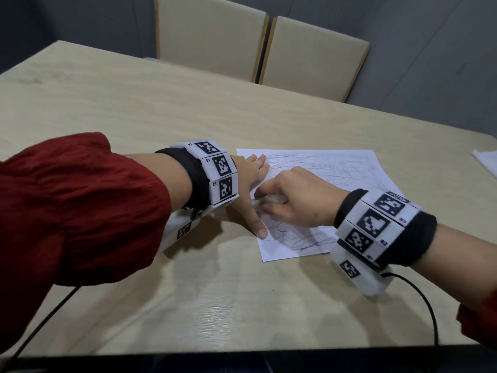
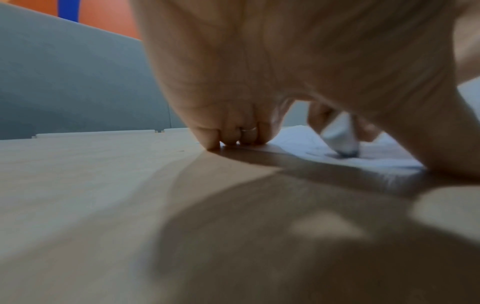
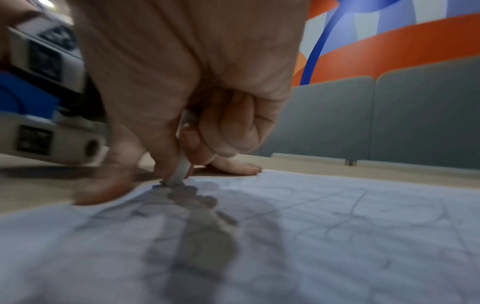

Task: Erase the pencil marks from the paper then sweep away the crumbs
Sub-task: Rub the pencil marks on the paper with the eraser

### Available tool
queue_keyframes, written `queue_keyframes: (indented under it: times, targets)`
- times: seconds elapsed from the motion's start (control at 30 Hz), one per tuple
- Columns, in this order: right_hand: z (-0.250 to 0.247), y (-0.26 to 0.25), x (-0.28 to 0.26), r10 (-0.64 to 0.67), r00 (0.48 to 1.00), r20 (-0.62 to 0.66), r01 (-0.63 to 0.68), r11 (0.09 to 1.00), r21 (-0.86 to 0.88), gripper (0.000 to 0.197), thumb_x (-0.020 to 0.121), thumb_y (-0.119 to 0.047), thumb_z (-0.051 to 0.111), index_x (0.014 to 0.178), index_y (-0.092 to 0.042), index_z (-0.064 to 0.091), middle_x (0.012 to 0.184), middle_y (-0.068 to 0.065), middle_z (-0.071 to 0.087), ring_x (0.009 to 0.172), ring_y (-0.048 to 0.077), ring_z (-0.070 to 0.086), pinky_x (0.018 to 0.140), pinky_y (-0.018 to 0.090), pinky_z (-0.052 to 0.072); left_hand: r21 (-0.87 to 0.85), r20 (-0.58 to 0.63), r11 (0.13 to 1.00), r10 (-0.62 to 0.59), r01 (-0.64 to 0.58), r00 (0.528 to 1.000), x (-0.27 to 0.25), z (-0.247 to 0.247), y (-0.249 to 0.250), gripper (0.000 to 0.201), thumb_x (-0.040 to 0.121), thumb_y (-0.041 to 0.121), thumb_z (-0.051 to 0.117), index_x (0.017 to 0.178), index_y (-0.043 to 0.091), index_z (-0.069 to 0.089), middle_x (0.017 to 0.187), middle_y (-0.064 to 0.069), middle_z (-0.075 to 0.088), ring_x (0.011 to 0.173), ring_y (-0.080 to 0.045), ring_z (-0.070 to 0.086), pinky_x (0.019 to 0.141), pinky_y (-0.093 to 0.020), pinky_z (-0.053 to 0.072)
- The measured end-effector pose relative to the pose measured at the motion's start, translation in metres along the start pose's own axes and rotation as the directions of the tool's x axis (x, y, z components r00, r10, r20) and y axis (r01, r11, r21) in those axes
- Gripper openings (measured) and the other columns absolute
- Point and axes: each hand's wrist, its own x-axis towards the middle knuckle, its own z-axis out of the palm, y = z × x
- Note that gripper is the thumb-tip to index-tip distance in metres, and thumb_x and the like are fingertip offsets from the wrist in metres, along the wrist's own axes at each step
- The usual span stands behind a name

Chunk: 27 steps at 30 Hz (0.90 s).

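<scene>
Right hand (image 1: 298, 200) curled tight around a white eraser (image 3: 182, 164), thumb and fingers pinching it, its dirty lower tip pressed down on the paper (image 1: 347, 168). Same eraser seen from the left wrist view as a white stub with a grey, smudged end touching the sheet. Left hand (image 1: 251, 189) spread flat and wide, fingers straight, holding nothing; fingertips (image 2: 226, 139) pressing the far left edge of the paper, thumb stretched toward the near edge, pinning the sheet just beside the right hand. Thin ring (image 2: 248, 129) on one finger of that left hand.

Paper lying flat on the table (image 1: 134, 109), under and beyond both hands, covered in loose grey pencil scribbles (image 1: 330, 165); scribbles reaching from the patch under the right hand out to the far right corner. A few tiny dark specks (image 1: 273, 290) on the table nearer than the paper, too small to identify. Red sleeve (image 1: 80, 205) on the left arm, marker-covered bands (image 1: 376, 224) on both wrists, black cable (image 1: 427, 305) trailing from the right band. Two cream chairs (image 1: 309, 55) across the table, well beyond the hands. Corner of another white sheet (image 1: 486, 161) far right of the right hand.
</scene>
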Motion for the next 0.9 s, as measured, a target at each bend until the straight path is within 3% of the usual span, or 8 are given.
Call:
queue_keyframes:
  times: [0.07,0.17,0.27,0.43,0.57,0.7,0.8,0.9]
  targets:
    - [-0.001,0.004,0.002,0.019,1.0,-0.002,-0.019,1.0,0.013,0.022,0.089,-0.034,0.059,0.067,-0.038,0.056,0.058,-0.011,0.049,0.061,0.011,0.046,0.067,0.032,0.045,-0.01,-0.003,1.0,0.008,-0.008,1.0,0.0,0.0,-0.001,0.133,0.058,0.072,0.074,0.156,0.02,0.001,0.161,-0.006,-0.015,0.15,-0.02,-0.008,0.121,-0.037,0.011]
    - [-0.005,0.01,0.008,0.054,0.997,-0.06,-0.055,0.998,-0.012,0.01,0.088,-0.033,0.057,0.088,-0.034,0.067,0.059,-0.009,0.051,0.063,0.014,0.047,0.068,0.034,0.047,-0.055,-0.018,0.998,0.015,-0.016,1.0,-0.001,0.001,-0.001,0.133,0.057,0.07,0.077,0.156,0.023,0.0,0.162,-0.004,-0.013,0.15,-0.019,-0.007,0.12,-0.036,0.011]
    - [0.0,0.002,0.003,-0.028,1.0,0.003,0.028,1.0,0.004,0.011,0.089,-0.031,0.059,0.086,-0.027,0.069,0.055,-0.014,0.045,0.055,0.004,0.043,0.063,0.028,0.038,-0.034,0.005,0.999,0.016,-0.015,1.0,0.002,0.002,-0.003,0.135,0.057,0.072,0.075,0.156,0.021,0.0,0.161,-0.004,-0.017,0.149,-0.018,-0.012,0.122,-0.037,0.009]
    - [-0.002,0.013,0.008,0.023,0.998,-0.064,-0.021,0.999,0.029,0.011,0.086,-0.03,0.059,0.087,-0.038,0.066,0.059,-0.011,0.052,0.064,0.015,0.047,0.067,0.035,0.047,-0.097,-0.006,0.995,0.037,-0.038,0.999,0.003,0.004,-0.006,0.134,0.054,0.072,0.076,0.156,0.03,0.0,0.161,-0.002,-0.017,0.149,-0.018,-0.012,0.12,-0.036,0.005]
    - [0.002,0.005,0.0,-0.035,0.999,0.001,0.035,0.998,0.052,0.014,0.088,-0.032,0.061,0.074,-0.033,0.064,0.052,-0.011,0.048,0.055,0.006,0.047,0.059,0.028,0.038,-0.046,0.017,0.999,0.017,-0.016,1.0,0.002,0.003,-0.005,0.139,0.058,0.073,0.074,0.155,0.016,-0.008,0.16,-0.002,-0.019,0.148,-0.015,-0.014,0.122,-0.034,0.006]
    - [-0.004,0.017,0.008,0.046,0.997,-0.067,-0.041,0.997,0.064,0.019,0.086,-0.035,0.062,0.084,-0.054,0.058,0.059,-0.023,0.056,0.059,0.002,0.049,0.062,0.029,0.042,-0.1,-0.005,0.994,0.038,-0.039,0.999,0.004,0.004,-0.008,0.14,0.052,0.075,0.075,0.155,0.027,-0.006,0.161,-0.002,-0.016,0.149,-0.017,-0.012,0.12,-0.036,0.005]
    - [0.001,0.012,0.005,-0.001,0.999,-0.033,0.003,0.998,0.058,0.005,0.087,-0.033,0.062,0.085,-0.035,0.066,0.056,-0.02,0.055,0.056,0.003,0.048,0.06,0.028,0.04,-0.084,-0.007,0.996,0.033,-0.034,0.999,0.004,0.005,-0.008,0.137,0.054,0.073,0.076,0.156,0.024,-0.002,0.161,-0.002,-0.017,0.148,-0.016,-0.012,0.121,-0.034,0.005]
    - [0.0,0.013,0.005,0.019,1.0,-0.022,-0.017,0.997,0.077,0.008,0.085,-0.036,0.061,0.081,-0.038,0.067,0.059,-0.011,0.057,0.061,0.006,0.05,0.064,0.031,0.046,-0.098,-0.011,0.994,0.052,-0.053,0.999,0.005,0.006,-0.01,0.137,0.053,0.074,0.076,0.155,0.029,-0.003,0.161,-0.002,-0.016,0.148,-0.016,-0.013,0.122,-0.035,0.005]
